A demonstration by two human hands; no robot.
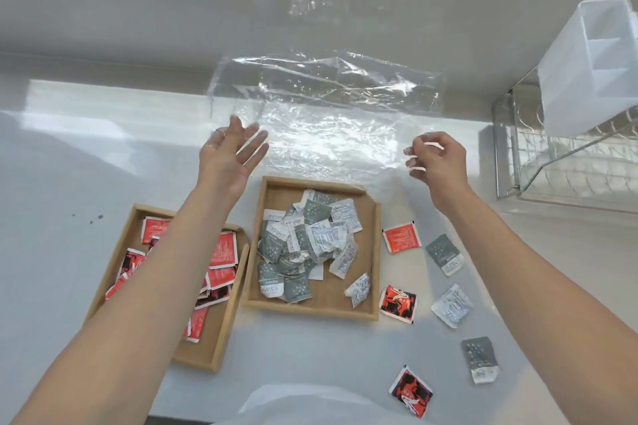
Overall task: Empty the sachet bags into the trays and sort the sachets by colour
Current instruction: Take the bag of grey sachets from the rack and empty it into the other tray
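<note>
While both arms reach out over the white counter [69, 155], the left hand [230, 152] is spread open with its fingers straight, empty, at the left edge of a crumpled clear plastic bag [324, 107] that lies at the far side against the wall. The right hand [436, 159] has its fingers curled; whether they pinch the bag's right edge I cannot tell. Nearer, the left wooden tray [221, 348] holds red sachets [224, 250], partly hidden by the left forearm. Just right of it, the middle wooden tray [317, 307] holds a heap of grey and white sachets [303, 245]. Loose sachets lie on the counter right of that tray, red and grey mixed: a red one [401, 237], a grey one [444, 254], and more nearer. A wire dish rack [552, 162] with a white plastic container [587, 69] stands far right.
</note>
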